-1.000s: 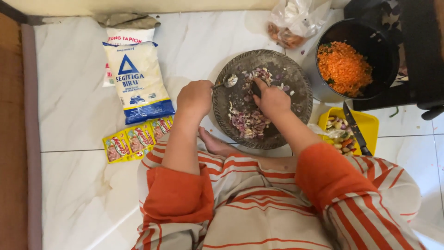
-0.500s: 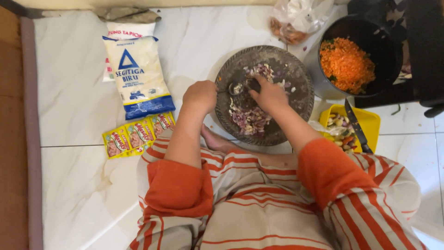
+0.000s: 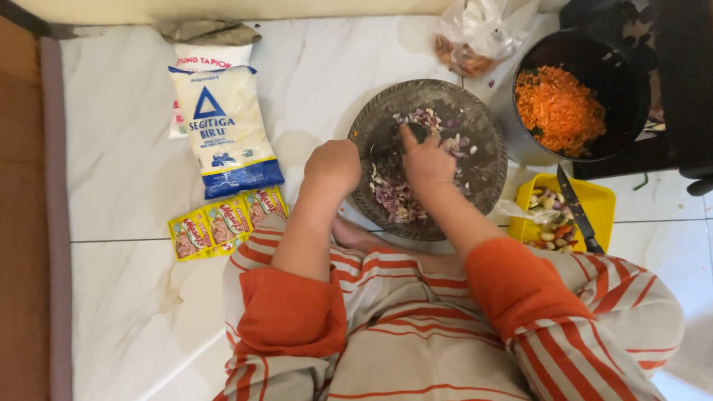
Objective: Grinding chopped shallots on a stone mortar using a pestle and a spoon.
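Centrally, at the near middle of the white tiled floor (image 3: 134, 186): one round grey stone mortar plate (image 3: 483, 174), shallow, holding chopped purple shallot and pale garlic pieces (image 3: 397, 199), partly crushed.

Left hand (image 3: 334, 165) — closed in a fist at the plate's left rim, apparently gripping the handle of a small dark implement (image 3: 386, 146) that reaches into the plate; the grip itself is hidden by the knuckles.

Right hand (image 3: 425, 160) — fingers curled, index finger stretched forward onto the implement's head among the pieces; whether it holds anything I cannot tell.

Step in hand, as judged: gathering or scraping the chopped pieces together on the plate. A further pass would call for steady pressure and keeping the pieces inside the rim.

Surroundings:
- white-and-blue plastic flour bag (image 3: 223, 130), far left of the plate, lying on a second white bag
- strip of yellow seasoning sachets (image 3: 226, 221), just below the bag
- black round pot of grated orange carrot (image 3: 564, 108), far right corner
- yellow plastic tray (image 3: 598, 200) of peelings with a black-handled knife (image 3: 578, 208) across it, right of the plate
- clear plastic bag (image 3: 479, 33), far edge
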